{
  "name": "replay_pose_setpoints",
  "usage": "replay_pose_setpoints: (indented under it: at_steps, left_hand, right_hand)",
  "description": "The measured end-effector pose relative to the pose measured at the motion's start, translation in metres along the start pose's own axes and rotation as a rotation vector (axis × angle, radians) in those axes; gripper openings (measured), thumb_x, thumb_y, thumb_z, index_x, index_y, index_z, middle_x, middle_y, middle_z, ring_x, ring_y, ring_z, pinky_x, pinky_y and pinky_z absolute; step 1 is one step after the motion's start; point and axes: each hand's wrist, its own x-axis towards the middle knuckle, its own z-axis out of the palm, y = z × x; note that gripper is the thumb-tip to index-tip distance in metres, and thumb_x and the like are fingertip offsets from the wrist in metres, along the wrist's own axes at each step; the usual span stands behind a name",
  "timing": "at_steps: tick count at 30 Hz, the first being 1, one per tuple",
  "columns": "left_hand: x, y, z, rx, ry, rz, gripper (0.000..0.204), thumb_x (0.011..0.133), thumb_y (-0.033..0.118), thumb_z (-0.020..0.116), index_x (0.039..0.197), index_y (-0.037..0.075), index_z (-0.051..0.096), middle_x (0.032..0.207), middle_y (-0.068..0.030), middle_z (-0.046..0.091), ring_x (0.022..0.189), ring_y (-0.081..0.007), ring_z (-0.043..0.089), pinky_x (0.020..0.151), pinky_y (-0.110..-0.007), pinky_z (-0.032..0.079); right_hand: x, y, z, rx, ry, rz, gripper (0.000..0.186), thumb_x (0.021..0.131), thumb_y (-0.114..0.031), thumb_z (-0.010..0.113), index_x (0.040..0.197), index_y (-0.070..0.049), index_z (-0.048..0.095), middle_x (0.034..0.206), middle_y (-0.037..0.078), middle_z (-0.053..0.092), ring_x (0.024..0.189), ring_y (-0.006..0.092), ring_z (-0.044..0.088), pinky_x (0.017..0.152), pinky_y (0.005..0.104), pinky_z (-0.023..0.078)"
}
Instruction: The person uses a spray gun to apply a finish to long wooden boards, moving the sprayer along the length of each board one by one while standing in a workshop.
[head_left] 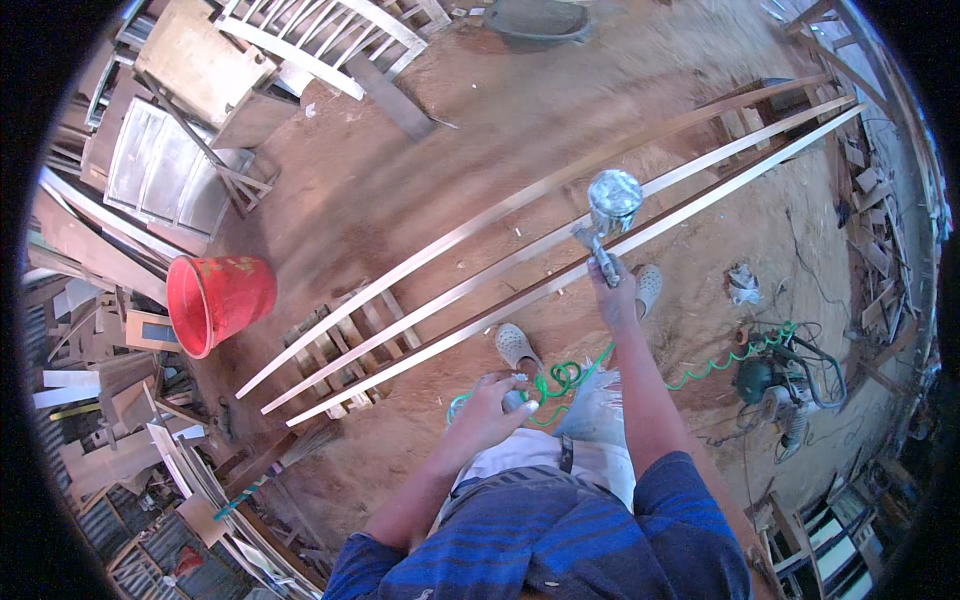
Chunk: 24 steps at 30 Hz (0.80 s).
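At nine o'clock a red bucket (pixel 225 300) lies tipped, its mouth facing outward, clear of the work. At eight, a slatted wooden rack (pixel 345 340) props the near ends of three pale wooden strips (pixel 500 272), which run up toward two; they look loosely laid, so a knock could slide or roll one off. At six, the left hand (pixel 493 408) hangs half-curled beside the green coiled hose (pixel 565 375); I cannot tell whether it grips anything. The coils lie close to the left shoe (pixel 512 343), so a step could snag them and jerk the line. Toward two, the right hand (pixel 614 292) is wrapped around the spray gun (pixel 597 245), above the strips; its silvery cup (pixel 614 197) sits high, and a sharp tilt could spill or drip on the wood. At four, the hose reaches a compressor-like machine (pixel 765 385); overstretching might tug it.
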Motion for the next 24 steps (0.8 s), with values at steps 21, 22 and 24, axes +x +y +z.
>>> replay_pose_setpoints:
  at_steps: [21,22,24]
  left_hand:
    - [-0.008,0.011,0.04,0.08,-0.062,-0.078,0.05,0.084,0.04,0.074,0.12,0.005,0.07,0.106,-0.0203,0.066,0.099,-0.0334,0.067,0.089,-0.041,0.053]
    - [-0.003,0.02,0.042,0.091,-0.064,-0.078,0.05,0.084,0.04,0.074,0.119,0.005,0.07,0.107,-0.0205,0.066,0.099,-0.0335,0.067,0.089,-0.041,0.053]
    - [0.006,0.038,0.045,0.077,-0.087,-0.116,0.05,0.084,0.04,0.074,0.119,0.005,0.07,0.106,-0.0207,0.066,0.099,-0.0336,0.066,0.089,-0.041,0.053]
  right_hand:
    - [0.005,0.022,-0.027,-0.009,0.02,0.054,0.032,0.096,-0.028,0.07,0.112,-0.001,0.068,0.084,0.004,0.065,0.077,0.0112,0.056,0.071,0.031,0.049]
    - [0.016,0.025,-0.037,-0.018,0.04,0.054,0.033,0.096,-0.032,0.068,0.11,-0.002,0.068,0.086,0.01,0.068,0.078,0.0186,0.061,0.074,0.036,0.05]
    - [0.036,0.03,-0.053,-0.027,0.061,0.056,0.035,0.097,-0.037,0.066,0.109,-0.003,0.069,0.087,0.016,0.071,0.079,0.026,0.066,0.076,0.0411,0.051]
